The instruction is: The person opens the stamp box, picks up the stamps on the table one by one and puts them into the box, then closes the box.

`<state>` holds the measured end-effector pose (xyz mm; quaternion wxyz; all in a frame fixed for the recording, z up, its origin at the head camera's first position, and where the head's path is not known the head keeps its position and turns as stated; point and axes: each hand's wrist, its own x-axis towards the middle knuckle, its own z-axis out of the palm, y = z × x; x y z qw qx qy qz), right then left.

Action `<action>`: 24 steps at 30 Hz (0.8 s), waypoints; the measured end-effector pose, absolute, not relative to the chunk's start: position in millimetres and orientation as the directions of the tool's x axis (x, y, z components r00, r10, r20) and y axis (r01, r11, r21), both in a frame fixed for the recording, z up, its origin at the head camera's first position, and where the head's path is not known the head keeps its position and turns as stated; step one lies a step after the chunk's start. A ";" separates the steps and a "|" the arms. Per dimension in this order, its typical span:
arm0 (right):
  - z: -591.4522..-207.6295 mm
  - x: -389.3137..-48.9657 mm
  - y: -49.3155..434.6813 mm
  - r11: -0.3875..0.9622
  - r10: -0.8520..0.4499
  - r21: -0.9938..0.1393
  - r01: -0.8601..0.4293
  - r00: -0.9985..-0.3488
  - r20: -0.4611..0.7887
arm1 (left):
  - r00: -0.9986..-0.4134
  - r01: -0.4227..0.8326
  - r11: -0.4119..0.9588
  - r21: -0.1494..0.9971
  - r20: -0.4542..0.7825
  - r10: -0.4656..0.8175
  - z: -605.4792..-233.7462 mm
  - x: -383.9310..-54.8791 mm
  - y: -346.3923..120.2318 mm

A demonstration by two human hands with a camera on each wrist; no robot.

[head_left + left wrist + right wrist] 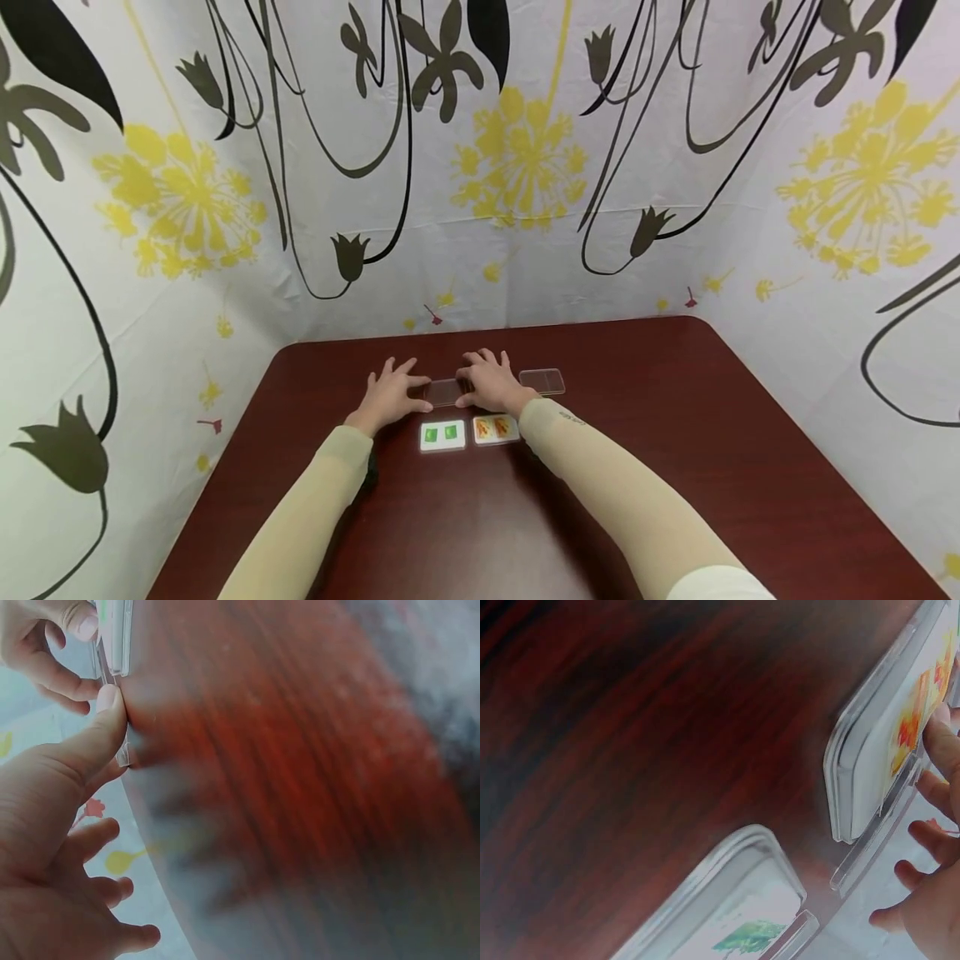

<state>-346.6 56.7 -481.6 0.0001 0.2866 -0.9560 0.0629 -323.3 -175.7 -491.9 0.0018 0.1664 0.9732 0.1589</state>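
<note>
In the head view, a flat clear plastic case (444, 392) lies between the two hands, behind two cased picture cards. My left hand (387, 396) holds its left end between thumb and index finger, with the other fingers spread. At its right end, my right hand (491, 383) grips the case with thumb and fingers. The near cards are one with green pictures (442, 435) and one with orange pictures (495, 429). The right wrist view also shows another cased card with a green picture (754, 934), which the right forearm hides from the head view.
A second clear plastic case (542, 382) lies right of the right hand. The dark red-brown table (675, 467) has rounded far corners. White cloth (517, 283) with flower patterns surrounds its back and sides.
</note>
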 end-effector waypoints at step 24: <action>-482.7 -356.4 61.5 0.712 -0.701 0.009 -0.702 -0.710 0.074 | -0.926 0.366 0.868 0.337 0.033 0.377 -492.8 -319.0 -175.0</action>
